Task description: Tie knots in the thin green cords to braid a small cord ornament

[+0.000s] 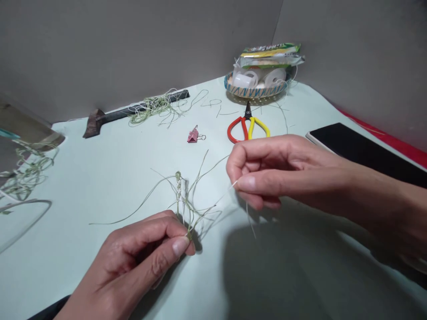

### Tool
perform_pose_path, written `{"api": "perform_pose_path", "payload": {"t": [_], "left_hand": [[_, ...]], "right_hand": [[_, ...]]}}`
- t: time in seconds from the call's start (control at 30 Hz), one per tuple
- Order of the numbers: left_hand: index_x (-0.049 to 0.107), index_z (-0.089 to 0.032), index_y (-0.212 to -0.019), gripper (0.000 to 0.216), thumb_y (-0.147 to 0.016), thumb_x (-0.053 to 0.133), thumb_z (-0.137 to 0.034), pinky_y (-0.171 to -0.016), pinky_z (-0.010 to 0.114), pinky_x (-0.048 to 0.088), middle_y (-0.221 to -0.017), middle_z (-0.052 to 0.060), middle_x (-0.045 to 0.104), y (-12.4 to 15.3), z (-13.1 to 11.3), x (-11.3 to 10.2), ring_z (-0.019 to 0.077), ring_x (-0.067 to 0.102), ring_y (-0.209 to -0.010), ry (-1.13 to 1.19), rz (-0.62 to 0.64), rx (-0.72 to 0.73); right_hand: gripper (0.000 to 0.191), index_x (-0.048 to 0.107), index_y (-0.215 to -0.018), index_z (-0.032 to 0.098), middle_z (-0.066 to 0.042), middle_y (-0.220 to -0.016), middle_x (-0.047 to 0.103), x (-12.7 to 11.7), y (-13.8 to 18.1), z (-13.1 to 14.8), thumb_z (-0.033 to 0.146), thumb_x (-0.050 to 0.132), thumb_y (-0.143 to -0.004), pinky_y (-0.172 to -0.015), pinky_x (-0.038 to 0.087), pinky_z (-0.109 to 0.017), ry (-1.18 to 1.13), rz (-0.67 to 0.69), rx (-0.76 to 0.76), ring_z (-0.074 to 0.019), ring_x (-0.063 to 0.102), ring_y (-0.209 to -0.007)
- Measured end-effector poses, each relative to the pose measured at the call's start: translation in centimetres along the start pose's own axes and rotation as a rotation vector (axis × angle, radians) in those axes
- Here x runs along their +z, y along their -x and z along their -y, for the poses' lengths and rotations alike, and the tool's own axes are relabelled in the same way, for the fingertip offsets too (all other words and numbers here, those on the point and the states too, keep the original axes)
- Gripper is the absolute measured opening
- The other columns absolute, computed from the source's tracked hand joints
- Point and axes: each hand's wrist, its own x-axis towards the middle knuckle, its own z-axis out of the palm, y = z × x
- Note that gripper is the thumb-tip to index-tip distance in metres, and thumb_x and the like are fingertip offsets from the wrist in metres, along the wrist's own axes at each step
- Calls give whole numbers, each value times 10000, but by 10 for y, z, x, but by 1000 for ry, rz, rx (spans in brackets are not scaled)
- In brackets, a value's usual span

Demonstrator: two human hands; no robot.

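Knotted cords (178, 181) pinched by left hand (143, 255) (partly hidden); right hand (280, 171) pinching strand (234, 183).

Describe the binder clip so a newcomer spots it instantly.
On the pale tabletop, find the cutters with red and yellow handles. Left of them, nearer the camera than the hammer's handle, lies the binder clip. Its pink body and silvery wire arms set it apart.

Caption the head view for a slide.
Left hand pinches knotted green cordwork, right hand holds a pale thread; red-and-yellow-handled snips and a pink binder clip lie beyond.
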Motion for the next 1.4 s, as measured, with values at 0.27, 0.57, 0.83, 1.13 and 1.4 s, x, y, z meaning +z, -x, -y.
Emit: {"api": "perform_pose_path", "payload": {"t": [0.27,0.57,0.83,1.13,1.4], "left_hand": [[715,-280,-776,318,-987,533,-434,-609,250,426,-736,-14,654,-1,-3,3,158,568,-674,-126,-8,116],[659,-256,-771,262,-1000,532,-245,-564,191,447,-672,-56,643,-2,-8,10,107,605,-593,-359,-128,362],[485,-302,-1214,183,-1038,443,-277,-485,196,435,-699,-84,603,8,-3,16,108,546,-507,-402,-252,373],[565,-227,-871,234,-1037,401,-230,-573,236,467,-716,-23,626,6,1,16,139,592,-597,-586,-194,449],[431,-234,-722,312,-1005,322,-160,-500,249,381,-635,-31,506,5,6,17,137,472,-519,-647,-204,530]], "right_hand": [[158,604,-679,186,64,-557,471,-9,-3,4,168,612,-836,-420,284,-202,378,-93,-59,-67,376,-497],[129,631,-698,187,78,-532,376,-3,-8,-7,208,619,-824,-449,296,-228,622,-317,-83,-80,353,-485],[157,608,-701,195,75,-550,375,-11,-11,-10,263,614,-842,-514,283,-270,700,-483,-87,-95,350,-510],[131,631,-712,175,67,-554,457,-16,-36,-4,175,606,-841,-585,329,-287,871,-633,-165,-103,406,-535],[208,661,-1057,153,-36,-991,685,-12,-89,6,347,627,-988,-780,568,-370,1160,-585,-125,-173,664,-842]]}}
